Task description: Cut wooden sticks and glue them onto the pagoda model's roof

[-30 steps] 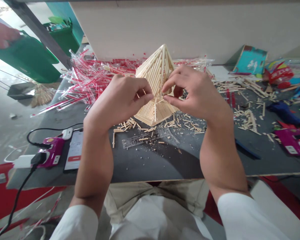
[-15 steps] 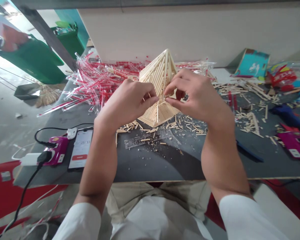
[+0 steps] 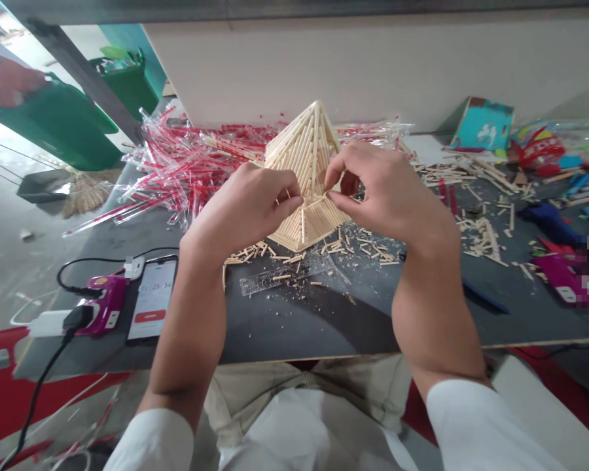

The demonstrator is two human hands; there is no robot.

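Note:
A pyramid-shaped model of thin pale wooden sticks point(image 3: 294, 154) stands on the dark table in front of me, above a sloped lower tier of the same sticks point(image 3: 319, 222). My left hand point(image 3: 262, 199) is at its left front, thumb and forefinger pinched; whatever lies between them is too small to make out. On the right, my right hand point(image 3: 375, 186) pinches what looks like a short wooden stick against the seam between the two tiers. Below the hands lies a clear plastic ruler point(image 3: 260, 281) among stick offcuts point(image 3: 341, 245).
Clear wrappers with red strips point(image 3: 191, 163) pile up behind and left. A phone point(image 3: 152, 301) and a purple power strip point(image 3: 101, 304) lie at the left. More loose sticks point(image 3: 485, 239), blue-handled pliers point(image 3: 485, 297) and a teal box point(image 3: 483, 124) are on the right.
The view has shifted slightly, so the scene sits a little further left. My hands stay at the front of the model, with their fingertips slightly further apart.

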